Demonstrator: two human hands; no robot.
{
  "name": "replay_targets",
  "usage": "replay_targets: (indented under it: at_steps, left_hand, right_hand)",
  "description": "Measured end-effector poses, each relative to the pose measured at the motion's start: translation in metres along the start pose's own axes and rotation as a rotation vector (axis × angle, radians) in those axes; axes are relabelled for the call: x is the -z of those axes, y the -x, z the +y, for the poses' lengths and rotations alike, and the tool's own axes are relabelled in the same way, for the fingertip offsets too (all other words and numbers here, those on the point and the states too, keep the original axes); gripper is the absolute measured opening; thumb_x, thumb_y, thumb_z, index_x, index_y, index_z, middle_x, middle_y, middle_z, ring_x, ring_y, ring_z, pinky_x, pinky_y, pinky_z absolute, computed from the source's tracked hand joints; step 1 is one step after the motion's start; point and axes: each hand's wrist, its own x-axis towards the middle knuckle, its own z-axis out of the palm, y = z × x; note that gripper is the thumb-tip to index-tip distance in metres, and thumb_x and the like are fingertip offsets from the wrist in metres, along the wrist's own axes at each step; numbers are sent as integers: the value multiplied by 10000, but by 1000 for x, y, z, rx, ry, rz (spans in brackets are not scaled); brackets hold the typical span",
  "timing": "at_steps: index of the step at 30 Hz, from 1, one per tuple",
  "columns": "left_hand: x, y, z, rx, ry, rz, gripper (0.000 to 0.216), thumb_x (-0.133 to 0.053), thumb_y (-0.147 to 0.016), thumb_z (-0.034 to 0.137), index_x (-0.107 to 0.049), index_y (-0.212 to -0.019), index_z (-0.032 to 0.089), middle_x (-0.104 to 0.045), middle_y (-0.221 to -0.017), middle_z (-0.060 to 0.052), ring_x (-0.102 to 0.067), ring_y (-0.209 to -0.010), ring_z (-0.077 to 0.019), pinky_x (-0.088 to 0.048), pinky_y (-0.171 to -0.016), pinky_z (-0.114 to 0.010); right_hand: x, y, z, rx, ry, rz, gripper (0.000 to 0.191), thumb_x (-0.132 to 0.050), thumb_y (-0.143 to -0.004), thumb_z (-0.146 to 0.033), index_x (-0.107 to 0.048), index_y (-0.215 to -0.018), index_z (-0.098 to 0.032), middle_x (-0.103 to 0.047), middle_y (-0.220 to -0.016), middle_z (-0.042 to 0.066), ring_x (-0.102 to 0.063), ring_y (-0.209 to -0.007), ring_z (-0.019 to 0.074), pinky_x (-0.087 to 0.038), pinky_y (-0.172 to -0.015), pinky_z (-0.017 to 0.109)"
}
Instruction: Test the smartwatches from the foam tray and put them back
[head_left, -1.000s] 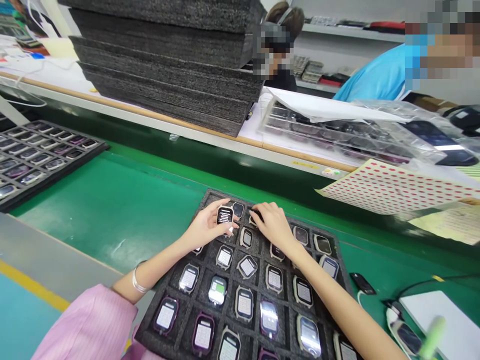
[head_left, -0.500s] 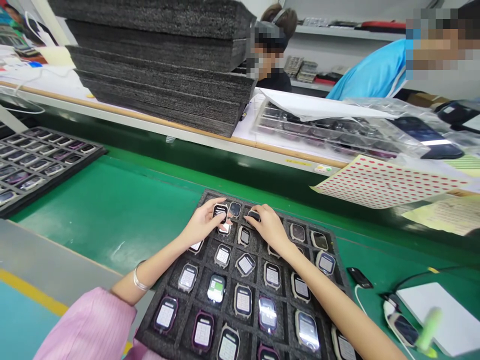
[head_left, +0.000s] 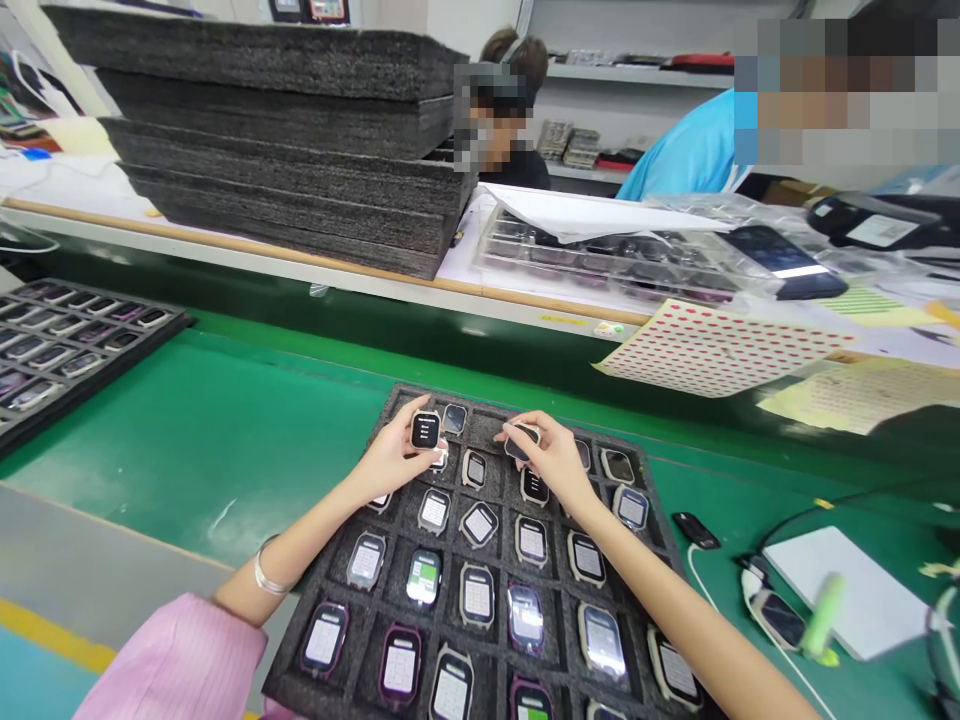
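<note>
A black foam tray (head_left: pixel 352 587) lies before me, its compartments holding several strapless smartwatches, many with lit white screens. My left hand (head_left: pixel 397 448) grips a smartwatch (head_left: pixel 425 430) over the tray's far left corner; its dark screen shows white text. Over the far row, my right hand (head_left: pixel 551 455) holds another smartwatch (head_left: pixel 522 441), dark-faced and tilted, between thumb and fingers. Between the hands, a dark-screened watch (head_left: pixel 454 418) sits in a far compartment. Just below my right hand lies a watch (head_left: pixel 535 485) with a black lit screen.
A second watch tray (head_left: pixel 67 345) lies at the left on the green table. Thick black foam sheets (head_left: pixel 285 140) are stacked on the shelf, beside clear plastic trays (head_left: pixel 600 255). A cabled watch (head_left: pixel 780 618) and a white box (head_left: pixel 847 590) lie right. Two people are across the shelf.
My right hand has lifted a watch from the far row and tilted it. The text on the left-hand watch's screen has changed. The whole view has shifted slightly.
</note>
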Motion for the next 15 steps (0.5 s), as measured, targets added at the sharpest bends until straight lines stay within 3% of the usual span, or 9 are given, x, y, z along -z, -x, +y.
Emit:
replay_targets:
  at_steps: [3, 8, 15]
  left_hand:
    - [2, -1, 0, 7, 73, 8, 707, -704, -730, 220, -351, -1341, 171, -617, -1037, -89, -651, -904, -212, -549, -761, -326]
    - [2, -4, -4, 25, 223, 26, 612, -622, -812, 377, -392, -1334, 155, -636, -1067, -125, -663, -883, -239, -563, -717, -354]
    - [14, -3, -5, 20, 27, 45, 725, -659, -785, 384, -319, -1377, 139, -622, -1079, -133, -654, -892, -238, -558, -762, -387]
  right_hand:
    - [5, 8, -4, -73, -101, -34, 428, -602, -832, -496, -558, -1067, -142, -688, -803, 92, -481, -464, 103, -343, -331, 180]
    - [7, 15, -2, -148, -254, -81, 492, -576, -857, -449, -485, -1243, -158, -694, -948, 122, -523, -564, 127, -386, -361, 180]
    - [6, 19, -1, -211, -411, -137, 545, -575, -847, -389, -414, -1324, -181, -676, -1062, 147, -596, -659, 165, -451, -410, 225]
